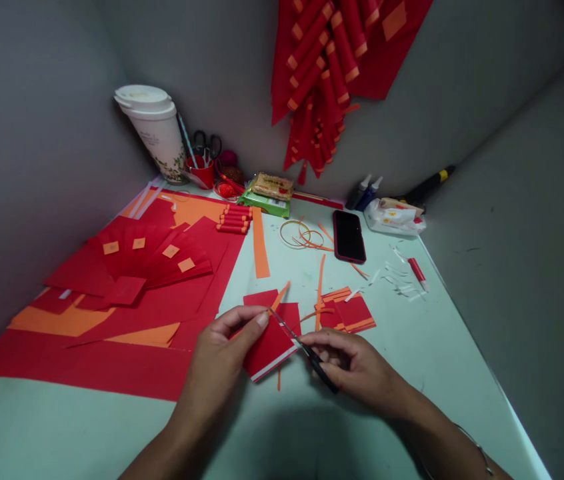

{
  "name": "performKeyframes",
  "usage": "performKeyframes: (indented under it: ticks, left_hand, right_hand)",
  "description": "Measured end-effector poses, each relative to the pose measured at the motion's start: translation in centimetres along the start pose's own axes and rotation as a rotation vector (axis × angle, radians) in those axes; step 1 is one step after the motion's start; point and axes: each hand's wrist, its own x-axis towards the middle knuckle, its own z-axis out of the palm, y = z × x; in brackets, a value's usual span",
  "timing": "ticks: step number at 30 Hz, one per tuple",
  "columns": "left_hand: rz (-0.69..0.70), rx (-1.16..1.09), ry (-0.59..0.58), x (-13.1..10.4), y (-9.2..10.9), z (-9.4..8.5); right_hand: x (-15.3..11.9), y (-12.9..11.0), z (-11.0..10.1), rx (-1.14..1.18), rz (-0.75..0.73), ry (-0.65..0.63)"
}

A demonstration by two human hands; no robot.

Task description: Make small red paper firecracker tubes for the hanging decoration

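Though red, squarish paper (265,351) (white-edged).

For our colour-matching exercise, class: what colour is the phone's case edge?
Dark red around the phone's black screen; it shows in the head view.

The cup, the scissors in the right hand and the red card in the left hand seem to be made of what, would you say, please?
Cup: smooth, fairly matte white with a printed pattern; plastic or coated paper. Scissors: thin greyish blades, probably metal; smooth black handles, likely plastic. Red card: matte, with thin, straight edges, so most likely paper.
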Motion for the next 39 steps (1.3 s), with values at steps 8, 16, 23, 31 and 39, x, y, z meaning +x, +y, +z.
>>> performKeyframes:
  ticks: [8,16,23,31,39]
  left_hand:
    - [0.064,-0.258,0.205,0.5,0.6,0.1]
    - [0.117,-0.403,0.268,0.3,1.3,0.2]
    - [0.082,-0.466,0.194,0.4,1.0,0.1]
    - [0.080,-0.431,0.175,0.3,1.1,0.4]
    - [0.058,-0.386,0.096,-0.1,1.1,0.6]
  right_hand:
    - [-0.3,0.2,-1.4,-0.285,-0.038,0.034]
    - [-1.2,-0.1,-0.8,-0.723,-0.232,-0.042]
    - [-1.1,0.2,0.2,-0.892,-0.345,-0.022]
    - [-0.6,0.9,0.8,-0.982,-0.439,-0.044]
    - [-0.8,-0.8,0.0,-0.664,-0.321,0.024]
